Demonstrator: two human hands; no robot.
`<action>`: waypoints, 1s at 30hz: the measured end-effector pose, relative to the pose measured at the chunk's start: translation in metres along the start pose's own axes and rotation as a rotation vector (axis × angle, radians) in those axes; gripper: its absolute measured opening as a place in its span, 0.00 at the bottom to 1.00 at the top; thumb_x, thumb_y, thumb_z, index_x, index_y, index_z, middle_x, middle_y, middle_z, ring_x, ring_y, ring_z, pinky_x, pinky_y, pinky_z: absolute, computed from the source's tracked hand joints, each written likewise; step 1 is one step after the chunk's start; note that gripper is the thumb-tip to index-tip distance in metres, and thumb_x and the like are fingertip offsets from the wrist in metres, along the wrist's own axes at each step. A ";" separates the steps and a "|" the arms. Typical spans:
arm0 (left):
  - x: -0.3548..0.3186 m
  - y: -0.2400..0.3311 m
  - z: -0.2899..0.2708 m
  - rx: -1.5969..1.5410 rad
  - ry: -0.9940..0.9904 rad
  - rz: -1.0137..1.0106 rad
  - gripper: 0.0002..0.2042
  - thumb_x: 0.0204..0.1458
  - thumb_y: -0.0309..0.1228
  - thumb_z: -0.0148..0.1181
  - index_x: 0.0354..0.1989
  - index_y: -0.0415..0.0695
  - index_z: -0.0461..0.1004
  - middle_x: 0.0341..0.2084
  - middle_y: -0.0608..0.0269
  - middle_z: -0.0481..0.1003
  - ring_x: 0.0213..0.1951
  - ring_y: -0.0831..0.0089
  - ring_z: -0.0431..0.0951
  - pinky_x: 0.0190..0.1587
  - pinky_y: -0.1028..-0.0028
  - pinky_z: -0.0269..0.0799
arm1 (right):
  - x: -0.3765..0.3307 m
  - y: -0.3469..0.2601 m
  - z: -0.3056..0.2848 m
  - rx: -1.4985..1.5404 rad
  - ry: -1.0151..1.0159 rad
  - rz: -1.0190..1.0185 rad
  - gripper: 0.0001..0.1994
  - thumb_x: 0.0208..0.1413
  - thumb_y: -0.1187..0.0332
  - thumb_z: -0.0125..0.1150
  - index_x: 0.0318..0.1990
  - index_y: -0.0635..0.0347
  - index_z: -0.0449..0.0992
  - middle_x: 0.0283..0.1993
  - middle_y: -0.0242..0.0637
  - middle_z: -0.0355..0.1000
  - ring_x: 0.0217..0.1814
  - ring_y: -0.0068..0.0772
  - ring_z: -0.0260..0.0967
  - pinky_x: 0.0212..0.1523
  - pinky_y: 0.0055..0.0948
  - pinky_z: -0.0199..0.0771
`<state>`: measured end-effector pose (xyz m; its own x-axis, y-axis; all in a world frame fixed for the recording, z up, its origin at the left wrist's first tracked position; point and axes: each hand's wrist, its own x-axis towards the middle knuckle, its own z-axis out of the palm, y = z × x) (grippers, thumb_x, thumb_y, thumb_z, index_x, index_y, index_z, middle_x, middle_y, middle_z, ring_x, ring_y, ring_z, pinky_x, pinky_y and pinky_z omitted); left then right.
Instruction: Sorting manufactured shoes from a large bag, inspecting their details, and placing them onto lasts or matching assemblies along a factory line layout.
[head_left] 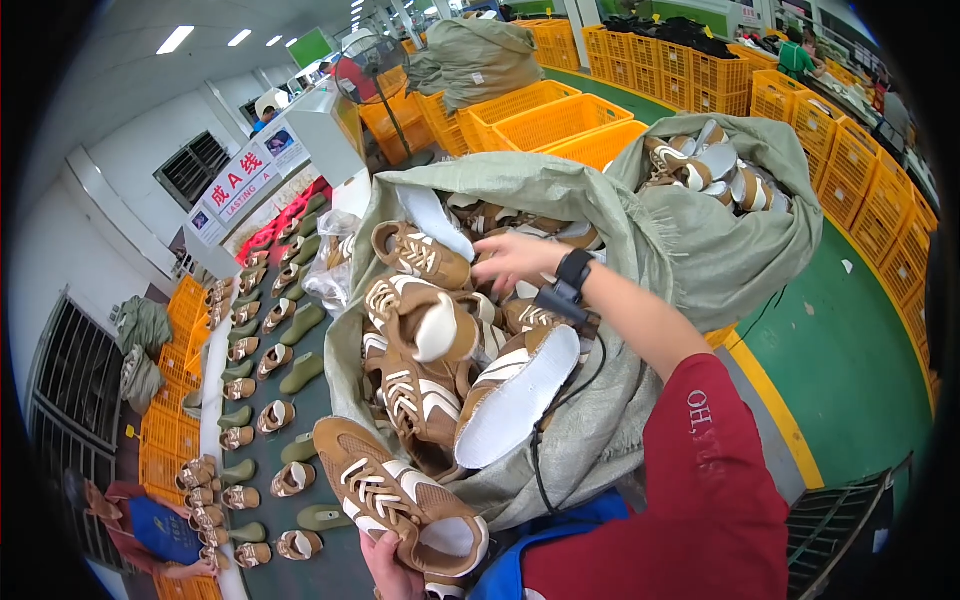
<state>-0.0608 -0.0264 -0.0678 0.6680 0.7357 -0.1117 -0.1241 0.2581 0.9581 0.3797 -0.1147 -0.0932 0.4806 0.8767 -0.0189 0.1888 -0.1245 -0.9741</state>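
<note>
My left hand [392, 570] is closed around the side of a brown sneaker [375, 480] with white stripes and laces, low in front of me. Over a large grey-green woven sack [610, 215] reaches my right hand [515, 260], fingers apart, with a dark band and a small device on its wrist. Its fingertips are beside a brown sneaker upper [425, 255] and a white insole piece [437, 222]; whether they touch is unclear. Several similar sneakers fill the sack, one showing its white sole [520, 400].
To the left, a dark conveyor [335, 400] carries rows of sneakers and green shoe lasts [303, 372]. A second filled sack [770, 240] stands at the right. Yellow crates [560, 120] and a fan [385, 75] are behind. A co-worker [150, 525] stands across the conveyor.
</note>
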 end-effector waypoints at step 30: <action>0.006 -0.024 -0.020 -0.090 -0.066 0.039 0.26 0.44 0.27 0.48 0.54 0.35 0.56 0.47 0.55 0.66 0.46 0.67 0.69 0.50 0.71 0.64 | -0.018 -0.022 -0.023 0.727 0.449 -0.265 0.13 0.55 0.63 0.52 0.44 0.59 0.69 0.38 0.30 0.70 0.37 0.22 0.69 0.35 0.25 0.73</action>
<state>-0.0685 -0.0156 -0.0969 0.7077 0.7044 -0.0547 -0.2144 0.2878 0.9334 0.3864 -0.1380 -0.0668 0.8169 0.5517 0.1685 -0.1751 0.5155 -0.8388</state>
